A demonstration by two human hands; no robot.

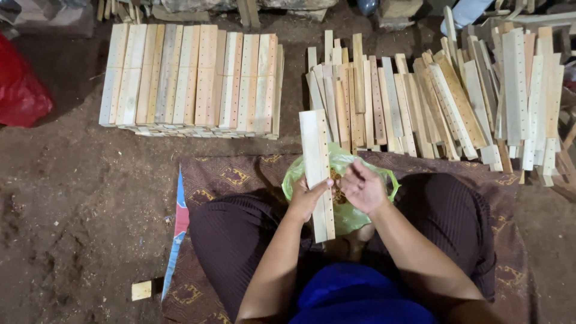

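Wooden slat [317, 171]: pale, flat, with a row of small holes along its right edge; held upright-lengthwise over the lap, centre of view, its lower end near the knees. Left hand [307, 198]: closed around the slat's lower half, thumb across the face. Right hand [362, 187]: just beside the slat's right edge, fingers curled and pinched together; whether they hold anything small cannot be told. Green plastic bag [348, 216]: translucent, lying open in the lap under both hands, brownish contents partly visible. Dark brown trousers [240, 228]: legs crossed, seated on a patterned brown mat [210, 180] spread on the dirt floor [78, 198]. Neat stack of slats [192, 78]: drilled, laid side by side in layers, ahead and to the left, well apart from the hands. Loose heap of slats [432, 102]: drilled, fanned and overlapping, ahead and to the right. Small wood offcut [141, 290]: on the floor beside the mat's left corner. Red bag [21, 90]: at the far left edge.
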